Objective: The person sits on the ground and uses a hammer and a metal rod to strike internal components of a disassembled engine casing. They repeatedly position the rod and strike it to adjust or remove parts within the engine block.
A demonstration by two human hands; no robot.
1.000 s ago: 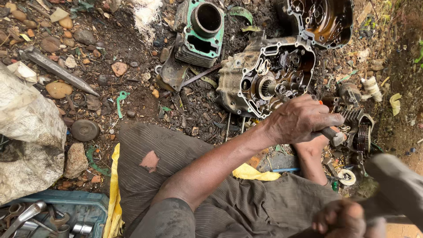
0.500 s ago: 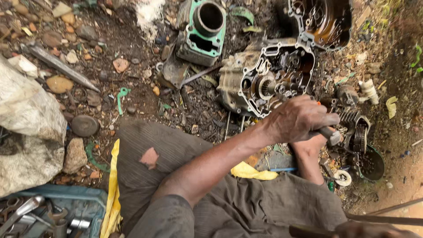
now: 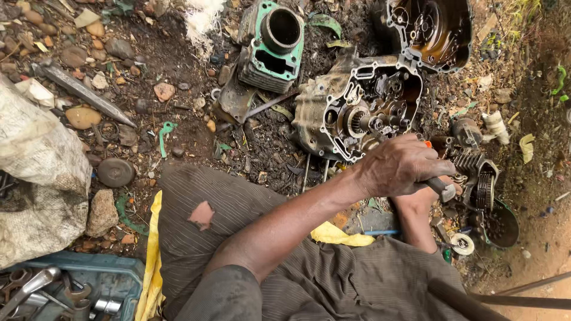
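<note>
My left hand [image 3: 399,166] reaches across my lap and is closed around a metal tool [image 3: 443,189] whose grey end sticks out under the fist. The hand sits just below the open engine crankcase [image 3: 363,113], which shows gears and shafts inside. My right hand is out of the picture. A dark bar [image 3: 461,300] crosses the bottom right corner; what holds it is hidden.
A cylinder block with a green gasket [image 3: 270,44] and an oily engine cover [image 3: 431,30] lie on the dirt. Clutch parts [image 3: 483,190] sit to the right. A blue tray of wrenches [image 3: 65,291] is at bottom left, beside a white sack [image 3: 35,172]. Stones surround them.
My right hand, seen at the bottom right holding a heavy grey tool, has dropped out of view. My left hand keeps its grip by the crankcase.
</note>
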